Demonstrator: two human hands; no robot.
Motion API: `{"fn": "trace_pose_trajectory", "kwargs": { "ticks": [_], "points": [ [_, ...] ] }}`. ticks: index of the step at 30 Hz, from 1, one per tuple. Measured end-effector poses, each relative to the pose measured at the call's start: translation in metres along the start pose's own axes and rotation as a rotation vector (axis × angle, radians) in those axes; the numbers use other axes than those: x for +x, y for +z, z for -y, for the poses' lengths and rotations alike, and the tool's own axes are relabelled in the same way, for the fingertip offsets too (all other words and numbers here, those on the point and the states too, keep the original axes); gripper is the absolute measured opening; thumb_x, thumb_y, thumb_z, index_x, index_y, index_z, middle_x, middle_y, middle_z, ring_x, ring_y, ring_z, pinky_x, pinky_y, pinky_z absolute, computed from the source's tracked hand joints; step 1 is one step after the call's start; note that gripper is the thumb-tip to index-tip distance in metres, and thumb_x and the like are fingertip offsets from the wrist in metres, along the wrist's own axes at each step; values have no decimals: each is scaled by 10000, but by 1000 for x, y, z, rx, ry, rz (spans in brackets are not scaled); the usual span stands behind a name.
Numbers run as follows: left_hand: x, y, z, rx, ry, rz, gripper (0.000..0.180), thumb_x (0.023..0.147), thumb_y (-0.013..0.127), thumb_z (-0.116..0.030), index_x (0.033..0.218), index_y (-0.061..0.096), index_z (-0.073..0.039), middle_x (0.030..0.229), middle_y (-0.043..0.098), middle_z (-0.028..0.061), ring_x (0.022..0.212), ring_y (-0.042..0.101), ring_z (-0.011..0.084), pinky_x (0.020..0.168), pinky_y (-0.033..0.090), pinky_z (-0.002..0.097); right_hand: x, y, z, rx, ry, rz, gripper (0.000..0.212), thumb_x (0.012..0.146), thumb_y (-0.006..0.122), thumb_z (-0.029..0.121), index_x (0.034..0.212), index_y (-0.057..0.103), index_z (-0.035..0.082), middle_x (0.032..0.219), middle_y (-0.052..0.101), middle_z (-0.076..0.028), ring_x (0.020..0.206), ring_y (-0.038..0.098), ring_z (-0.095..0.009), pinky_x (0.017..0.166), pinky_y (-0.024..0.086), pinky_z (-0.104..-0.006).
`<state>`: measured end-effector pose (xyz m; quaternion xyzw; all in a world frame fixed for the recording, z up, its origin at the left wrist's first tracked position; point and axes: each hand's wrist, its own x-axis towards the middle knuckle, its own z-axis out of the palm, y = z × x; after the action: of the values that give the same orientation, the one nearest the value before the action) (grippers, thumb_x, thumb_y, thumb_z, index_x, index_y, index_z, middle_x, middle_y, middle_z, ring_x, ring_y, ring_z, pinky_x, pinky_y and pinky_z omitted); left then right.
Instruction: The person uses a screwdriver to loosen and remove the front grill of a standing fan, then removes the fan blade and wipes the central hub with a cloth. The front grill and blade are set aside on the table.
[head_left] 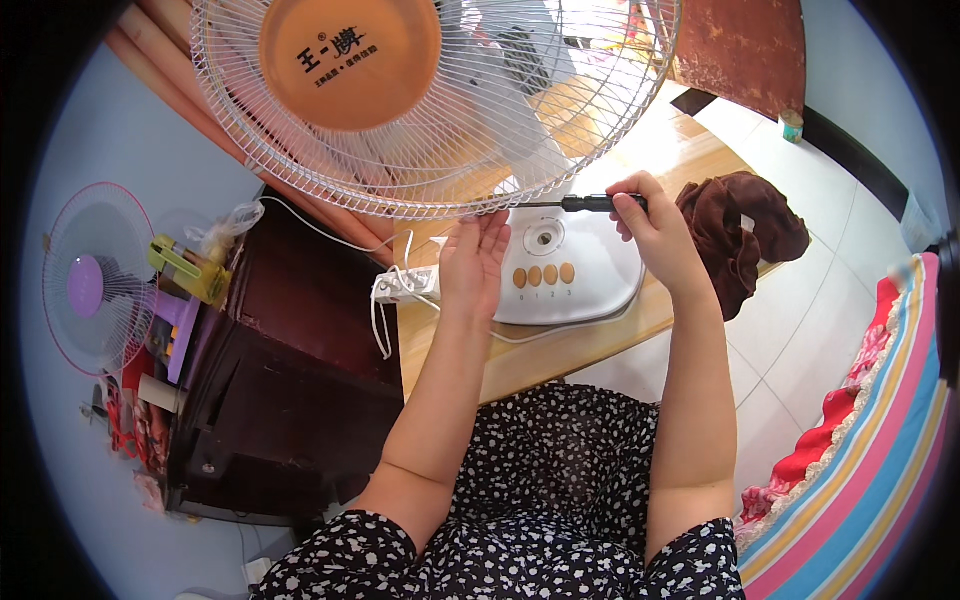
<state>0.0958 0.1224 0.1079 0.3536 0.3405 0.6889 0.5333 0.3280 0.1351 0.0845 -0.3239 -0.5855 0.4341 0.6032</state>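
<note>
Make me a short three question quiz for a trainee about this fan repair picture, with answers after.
1. True or false: the right hand holds a black-handled screwdriver.
2. What does the left hand touch? A) the brown cloth B) the lower rim of the white fan guard C) the power strip
3. What colour are the oval buttons on the fan base?
Key: 1 true; 2 B; 3 orange.
</note>
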Motion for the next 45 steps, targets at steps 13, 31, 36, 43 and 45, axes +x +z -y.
{"fn": "trace_pose_trajectory", "kwargs": {
  "ticks": [13,31,36,43,45],
  "points": [
    [-2,28,24,-38,63,73,262,962,515,-71,1215,445,-76,1161,564,63,1053,571,142,909,498,266,6,13,-2,81,144,-155,304,982,505,318,895,572,35,632,499,24,526,409,-30,472,321,-189],
    [0,30,21,-93,7,22,239,968,483,-49,1207,476,-58,1176,572,74,1056,566,135,937,497,253,-6,19,6,-302,-344,-206,159,936,567,158,990,543,11,870,599,-109,681,550,-189,649,452,-304],
    [0,31,20,-129,-7,17,238,971,477,-49,1209,480,-53,1189,573,69,1061,558,124,945,493,251,-8,17,11,-98,118,-243,363,980,495,358,922,537,2,638,558,-39,486,470,-127,528,418,-273],
    [-2,28,18,-103,9,46,236,972,474,-49,1208,487,-56,1201,572,66,1048,562,120,949,490,259,2,15,-2,-14,65,-168,373,990,479,364,898,523,5,587,483,11,525,411,-60,501,338,-234],
    [-2,27,19,-107,13,58,239,972,473,-47,1211,486,-58,1203,571,68,1048,563,120,950,490,260,1,15,-2,-24,26,-154,351,994,477,340,909,522,3,589,481,9,539,409,-71,509,338,-241]
  ]
}}
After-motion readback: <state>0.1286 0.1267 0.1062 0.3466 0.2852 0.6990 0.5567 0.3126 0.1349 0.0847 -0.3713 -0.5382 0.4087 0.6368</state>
